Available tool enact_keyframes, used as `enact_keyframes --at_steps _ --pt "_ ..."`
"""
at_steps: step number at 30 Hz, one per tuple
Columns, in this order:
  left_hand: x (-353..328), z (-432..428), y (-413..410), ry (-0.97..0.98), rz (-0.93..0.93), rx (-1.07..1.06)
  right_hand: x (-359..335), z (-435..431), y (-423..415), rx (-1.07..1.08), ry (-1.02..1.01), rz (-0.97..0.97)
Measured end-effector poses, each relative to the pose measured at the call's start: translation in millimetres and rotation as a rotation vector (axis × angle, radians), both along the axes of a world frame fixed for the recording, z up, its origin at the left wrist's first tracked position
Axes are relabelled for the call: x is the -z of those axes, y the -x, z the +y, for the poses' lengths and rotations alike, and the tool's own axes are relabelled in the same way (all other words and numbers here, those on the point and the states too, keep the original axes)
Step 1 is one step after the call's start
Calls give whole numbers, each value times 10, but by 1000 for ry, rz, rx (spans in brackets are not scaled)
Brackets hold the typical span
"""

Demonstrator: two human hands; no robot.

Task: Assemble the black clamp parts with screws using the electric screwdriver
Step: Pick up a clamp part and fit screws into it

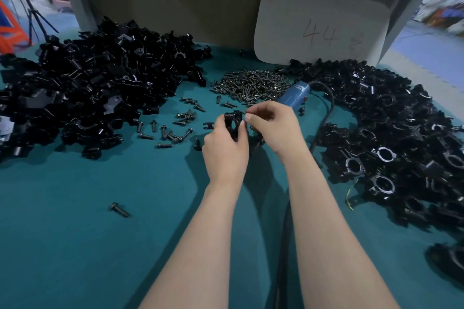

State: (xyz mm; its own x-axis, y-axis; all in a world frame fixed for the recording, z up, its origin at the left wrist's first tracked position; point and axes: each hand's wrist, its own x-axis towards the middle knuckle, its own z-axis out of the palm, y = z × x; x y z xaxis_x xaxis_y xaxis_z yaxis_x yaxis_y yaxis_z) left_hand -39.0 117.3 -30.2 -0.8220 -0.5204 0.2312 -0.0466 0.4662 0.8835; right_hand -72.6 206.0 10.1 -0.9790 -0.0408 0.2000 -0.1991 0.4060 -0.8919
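Left hand (224, 148) curls round clamp (232, 123); right hand (272, 125) pinches screw (245, 111).

We see a teal table (75, 246) bearing heaped black clamp parts (95, 88), screws (251, 85), perhaps assembled clamps (389, 145), and an electric screwdriver (293, 95).

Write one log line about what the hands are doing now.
left hand: holds black clamp | right hand: pinches likely screw at clamp top | electric screwdriver: lying on table behind right hand
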Motion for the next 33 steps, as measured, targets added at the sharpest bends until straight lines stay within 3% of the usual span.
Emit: enact_keyframes --at_steps 4,11,18,33 --pt "-35 1 -34 53 -35 6 -48 -12 -28 -4 -213 56" --pt "-55 6 -39 144 -98 -15 -135 -209 -112 43 -410 160" --pt "-78 -21 -30 -34 -74 -35 -105 -145 -87 -16 -216 81" --pt "-55 -14 -32 46 -68 -8 24 -246 -92 115 -228 146"
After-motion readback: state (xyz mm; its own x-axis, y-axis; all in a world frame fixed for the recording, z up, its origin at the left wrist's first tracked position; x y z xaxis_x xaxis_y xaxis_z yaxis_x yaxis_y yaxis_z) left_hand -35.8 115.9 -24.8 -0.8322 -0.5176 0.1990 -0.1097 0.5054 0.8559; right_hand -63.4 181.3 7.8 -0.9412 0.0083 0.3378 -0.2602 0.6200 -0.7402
